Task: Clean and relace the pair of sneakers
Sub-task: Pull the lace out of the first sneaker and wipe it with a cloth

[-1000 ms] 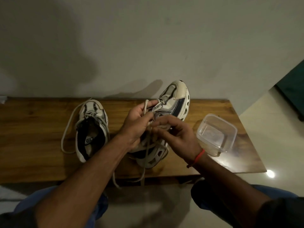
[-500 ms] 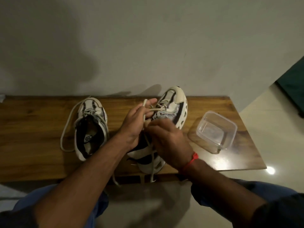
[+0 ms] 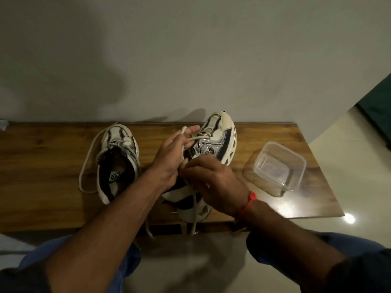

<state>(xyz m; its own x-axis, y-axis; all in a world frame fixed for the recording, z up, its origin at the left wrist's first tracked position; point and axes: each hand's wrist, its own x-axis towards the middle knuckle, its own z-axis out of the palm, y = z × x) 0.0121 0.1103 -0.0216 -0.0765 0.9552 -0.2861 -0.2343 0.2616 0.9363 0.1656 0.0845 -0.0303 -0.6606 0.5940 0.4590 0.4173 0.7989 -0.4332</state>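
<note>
left hand (image 3: 169,159) looped through lace (image 3: 195,139), right hand (image 3: 213,178) pinching it, both over centre-frame sneaker (image 3: 218,136) on tabletop (image 3: 42,166)

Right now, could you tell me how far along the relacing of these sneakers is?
Partly done. The right sneaker has lace crossed near its toe, and both hands are working it: the left hand holds a loop of its lace, the right hand pinches lower down. The left sneaker lies on the bench, its lace loose and untied. Cleaning can't be judged.
</note>
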